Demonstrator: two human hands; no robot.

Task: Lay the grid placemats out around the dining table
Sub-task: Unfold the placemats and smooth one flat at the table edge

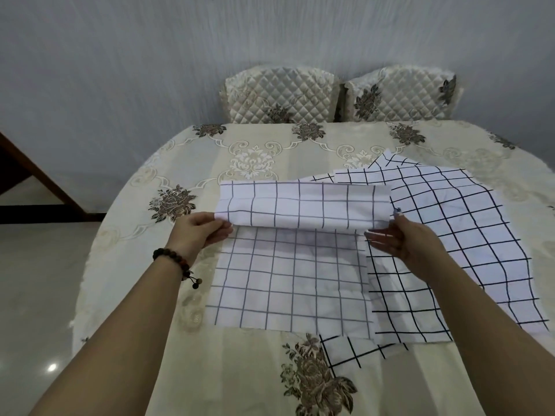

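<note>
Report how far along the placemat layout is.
Done: nothing is set out; the placemats still overlap in one pile near the table's front. In hand: left hand and right hand pinch the folded-over top placemat. Left: spreading them all around.

Left hand (199, 231) and right hand (402, 235) pinch the far edge of the top placemat (288, 283), folded back toward the person; stack (444, 229) beneath on table (192, 163).
</note>
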